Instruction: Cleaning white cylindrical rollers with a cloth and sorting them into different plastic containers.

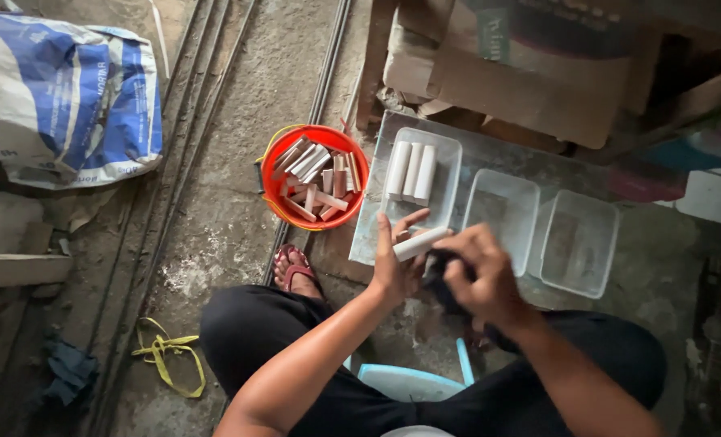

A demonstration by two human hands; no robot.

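A big blue-and-white sack (pixel 65 97) lay on the concrete floor (pixel 223 235) far off to the left of the hands, and stacked cardboard (pixel 530 73) rose beyond them. Just ahead of the hands a grey slab served as the surface (pixel 490 158), carrying three clear plastic trays: the left tray (pixel 449 174) held three white cylinders (pixel 413 170) side by side, their lengths running away from the person, while the middle tray (pixel 502 206) and the right tray (pixel 579 243) looked empty. To the front-left of the hands stood an orange bucket (pixel 316 137) full of short pinkish and white pieces. A yellow strap (pixel 166 356) lay on the floor down by the person's left knee. The left hand (pixel 397 267) was closed loosely around the near end of one white cylinder (pixel 422 242), fingers partly spread, with the piece's long axis slanting up and to the right, toward the other hand. The right hand (pixel 482 275) was curled around a dark cloth (pixel 441 271) pressed against the cylinder's far end, so both hands met on it, directly before the left tray.
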